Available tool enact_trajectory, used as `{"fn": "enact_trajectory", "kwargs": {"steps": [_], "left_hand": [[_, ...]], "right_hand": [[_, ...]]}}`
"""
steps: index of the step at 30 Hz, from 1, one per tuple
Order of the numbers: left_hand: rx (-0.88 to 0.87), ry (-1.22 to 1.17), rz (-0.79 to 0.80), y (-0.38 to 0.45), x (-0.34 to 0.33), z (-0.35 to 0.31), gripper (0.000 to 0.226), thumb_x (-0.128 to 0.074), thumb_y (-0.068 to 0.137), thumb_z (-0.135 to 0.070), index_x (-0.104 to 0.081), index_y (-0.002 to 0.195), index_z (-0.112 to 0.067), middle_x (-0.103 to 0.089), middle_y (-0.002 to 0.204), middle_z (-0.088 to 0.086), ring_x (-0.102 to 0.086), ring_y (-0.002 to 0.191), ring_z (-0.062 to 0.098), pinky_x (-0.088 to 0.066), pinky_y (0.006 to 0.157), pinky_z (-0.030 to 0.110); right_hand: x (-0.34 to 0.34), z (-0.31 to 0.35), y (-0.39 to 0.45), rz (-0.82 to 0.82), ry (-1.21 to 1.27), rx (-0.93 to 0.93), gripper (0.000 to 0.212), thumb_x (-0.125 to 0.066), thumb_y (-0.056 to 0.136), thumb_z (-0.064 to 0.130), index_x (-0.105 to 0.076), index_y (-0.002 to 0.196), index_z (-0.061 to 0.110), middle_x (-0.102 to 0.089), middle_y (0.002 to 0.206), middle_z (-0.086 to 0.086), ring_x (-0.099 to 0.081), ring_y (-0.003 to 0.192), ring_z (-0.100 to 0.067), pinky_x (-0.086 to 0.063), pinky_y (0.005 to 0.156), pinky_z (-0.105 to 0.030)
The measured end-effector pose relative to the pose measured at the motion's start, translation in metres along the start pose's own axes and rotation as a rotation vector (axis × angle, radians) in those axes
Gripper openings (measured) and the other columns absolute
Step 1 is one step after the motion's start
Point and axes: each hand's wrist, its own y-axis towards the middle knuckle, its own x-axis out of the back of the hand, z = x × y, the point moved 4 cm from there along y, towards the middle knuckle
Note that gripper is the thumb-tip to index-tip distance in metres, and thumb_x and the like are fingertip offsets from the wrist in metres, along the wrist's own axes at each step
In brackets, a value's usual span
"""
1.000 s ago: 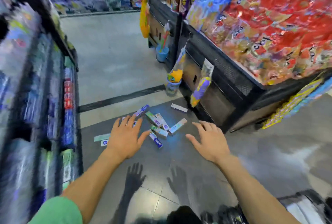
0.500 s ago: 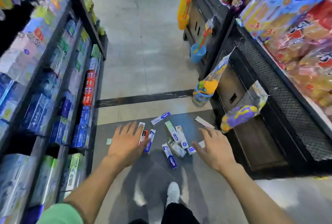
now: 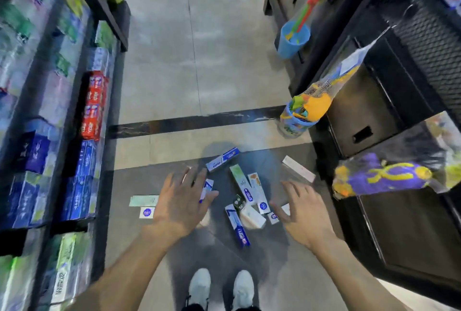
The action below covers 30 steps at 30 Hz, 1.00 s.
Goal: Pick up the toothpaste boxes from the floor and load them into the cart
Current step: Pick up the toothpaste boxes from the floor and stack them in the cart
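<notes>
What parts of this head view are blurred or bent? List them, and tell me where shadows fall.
Head view: the shelves of boxes at left are smeared by motion blur, as are the hanging bags at right; the wide-angle lens bends both aisle sides outward. The scattered toothpaste boxes, left hand and right hand read fairly sharp. A soft shadow darkens the floor around the boxes.

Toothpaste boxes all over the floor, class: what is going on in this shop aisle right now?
A person stands in a shop aisle, white shoes at the bottom of the view, reaching down over scattered toothpaste boxes on the grey floor. The left hand and right hand are both spread open above the pile, and neither holds a box yet. Stocked shelves line the left side. No cart is in view.
</notes>
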Motion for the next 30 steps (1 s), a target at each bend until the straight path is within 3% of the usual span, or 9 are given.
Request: {"fn": "enact_trajectory", "kwargs": {"steps": [4, 6, 9, 13, 16, 22, 26, 30], "left_hand": [[-0.014, 0.055, 0.036, 0.054, -0.118, 0.005, 0.086, 0.004, 0.092, -0.064, -0.041, 0.152, -0.023, -0.045, 0.155, 0.003, -0.04, 0.142, 0.024, -0.027, 0.118, 0.044], [-0.022, 0.048, 0.05, 0.075, -0.192, 0.005, 0.085, 0.001, 0.094, -0.067, -0.044, 0.15, -0.022, -0.047, 0.154, 0.003, -0.04, 0.143, 0.023, -0.028, 0.118, 0.044], [-0.055, 0.021, 0.055, 0.104, -0.307, 0.002, 0.085, 0.001, 0.096, -0.069, -0.047, 0.148, -0.022, -0.049, 0.153, 0.004, -0.042, 0.143, 0.024, -0.031, 0.118, 0.047], [-0.137, 0.055, 0.101, 0.138, -0.443, -0.007, 0.085, 0.004, 0.092, -0.069, -0.026, 0.158, -0.025, -0.029, 0.164, 0.003, -0.026, 0.151, 0.024, -0.02, 0.122, 0.048], [-0.203, 0.025, 0.056, 0.16, -0.516, -0.013, 0.079, -0.01, 0.096, -0.067, -0.04, 0.152, -0.02, -0.042, 0.157, 0.007, -0.038, 0.144, 0.028, -0.03, 0.117, 0.049], [-0.269, 0.047, 0.004, 0.188, -0.588, -0.014, 0.086, -0.001, 0.094, -0.071, -0.034, 0.154, -0.02, -0.037, 0.16, 0.007, -0.034, 0.147, 0.027, -0.027, 0.119, 0.047], [-0.314, 0.075, -0.039, 0.182, -0.605, -0.006, 0.08, -0.013, 0.098, -0.07, -0.042, 0.151, -0.017, -0.047, 0.153, 0.01, -0.044, 0.14, 0.028, -0.036, 0.114, 0.046], [-0.345, 0.073, -0.035, 0.176, -0.604, -0.005, 0.08, -0.011, 0.097, -0.072, -0.027, 0.158, -0.021, -0.034, 0.162, 0.006, -0.032, 0.148, 0.024, -0.024, 0.12, 0.043]], "right_hand": [[-0.104, -0.013, 0.049, 0.016, 0.01, -0.012, 0.068, -0.032, 0.092, 0.067, -0.049, 0.142, 0.024, -0.053, 0.142, 0.0, -0.048, 0.13, -0.027, -0.038, 0.107, -0.04], [-0.168, -0.024, 0.074, 0.007, 0.009, -0.02, 0.065, -0.038, 0.095, 0.063, -0.049, 0.142, 0.021, -0.054, 0.142, -0.004, -0.048, 0.129, -0.029, -0.038, 0.107, -0.041], [-0.275, -0.046, 0.106, -0.01, 0.024, -0.033, 0.076, -0.029, 0.089, 0.071, -0.052, 0.14, 0.019, -0.058, 0.135, -0.007, -0.053, 0.123, -0.031, -0.043, 0.102, -0.043], [-0.415, -0.071, 0.129, -0.037, 0.083, -0.061, 0.082, -0.026, 0.085, 0.074, -0.054, 0.136, 0.018, -0.061, 0.127, -0.01, -0.056, 0.117, -0.034, -0.047, 0.096, -0.046], [-0.497, -0.084, 0.141, -0.028, 0.039, -0.04, 0.075, -0.033, 0.088, 0.07, -0.054, 0.136, 0.017, -0.061, 0.128, -0.01, -0.057, 0.117, -0.033, -0.048, 0.095, -0.043], [-0.574, -0.103, 0.171, -0.076, 0.006, -0.008, 0.069, -0.045, 0.09, 0.064, -0.053, 0.136, 0.013, -0.059, 0.128, -0.012, -0.056, 0.112, -0.035, -0.05, 0.094, -0.046], [-0.581, -0.104, 0.179, -0.121, -0.114, 0.007, 0.066, -0.054, 0.091, 0.062, -0.053, 0.136, 0.013, -0.061, 0.127, -0.013, -0.053, 0.111, -0.034, -0.046, 0.093, -0.044], [-0.574, -0.094, 0.185, -0.072, -0.145, -0.059, 0.075, -0.048, 0.089, 0.072, -0.044, 0.142, 0.019, -0.054, 0.135, -0.009, -0.048, 0.118, -0.029, -0.04, 0.096, -0.042]]}}
